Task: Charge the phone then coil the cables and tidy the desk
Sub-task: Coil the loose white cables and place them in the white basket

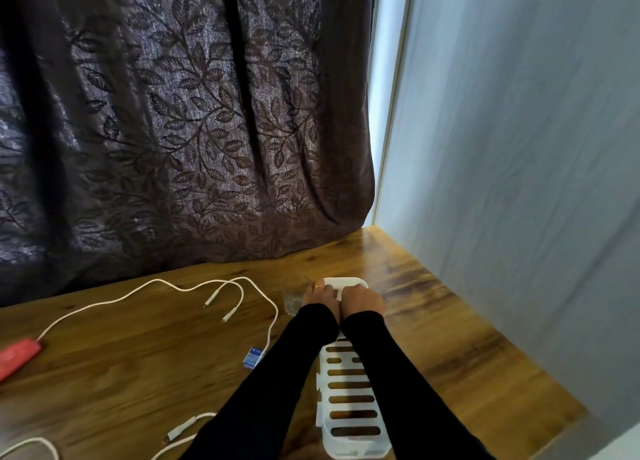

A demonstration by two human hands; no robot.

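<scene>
While both arms in black sleeves reach forward over the wooden desk (pixel 138 366), the two hands meet at the far end of a long white slotted tray (pixel 351 404). The left hand (pixel 320 297) lies on the far rim of this tray with its fingers curled over the edge, and a ring shows on one finger. The right hand (pixel 362 300) is just beside it, touching it, and its fingers also bend down over the same rim. Both hands grip the tray; how tight they press, I cannot tell, because the fingertips are hidden. Through the slots of the tray I see only the brown desk; what is in it under the arms I cannot tell.

At 9 o'clock from the left hand, just beside it, stands a clear glass (pixel 294 297), blurred.

A white cable (pixel 145 288) runs from 10 o'clock of the hands toward a red flat object (pixel 15 357) at the left edge, and two white plug ends (pixel 221 307) lie loose at 9 o'clock. A small blue and white box (pixel 252 357) lies at 7 o'clock, touching a cable. More white cable ends (pixel 180 432) lie at the near edge. Behind the desk hangs a dark curtain (pixel 173 113) with leaf pattern.
</scene>
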